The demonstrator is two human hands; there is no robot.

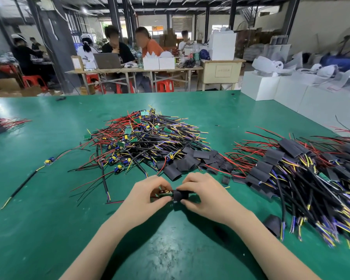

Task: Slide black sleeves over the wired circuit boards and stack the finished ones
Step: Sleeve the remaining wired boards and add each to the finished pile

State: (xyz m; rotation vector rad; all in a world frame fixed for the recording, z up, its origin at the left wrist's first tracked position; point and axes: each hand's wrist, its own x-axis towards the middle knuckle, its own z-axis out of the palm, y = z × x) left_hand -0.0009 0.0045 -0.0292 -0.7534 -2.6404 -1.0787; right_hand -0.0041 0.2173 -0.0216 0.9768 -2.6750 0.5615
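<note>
Green matting covers the table [49, 178], and right at its near middle both hands meet over one board [165, 193]. Left hand [148, 193] pinches the board between thumb and curled fingers, its green edge and small parts showing just past the fingertips. Right hand [202, 196] pinches the sleeve [180, 196], a short black flattened tube, thumb below and fingers curled over the top. Sleeve and board touch, mouth to end; how far the board sits inside I cannot tell. A red wire [115, 202] trails left from the hands along the mat. Just beyond the knuckles lies a scatter of loose sleeves [190, 160], flat and black, overlapping each other. Behind them, the big heap of bare boards [141, 138], a tangle of red, black, yellow and purple leads with little green boards poking out. Off to the right, the sleeved pile [291, 170], black tubes at one end, wire tails fanning toward the near edge. One stray board [49, 161] sits alone at left. White boxes [291, 93] line the far right edge, lids shut, contents hidden. Across the aisle, people [117, 49] sit at a laptop [107, 60].
</note>
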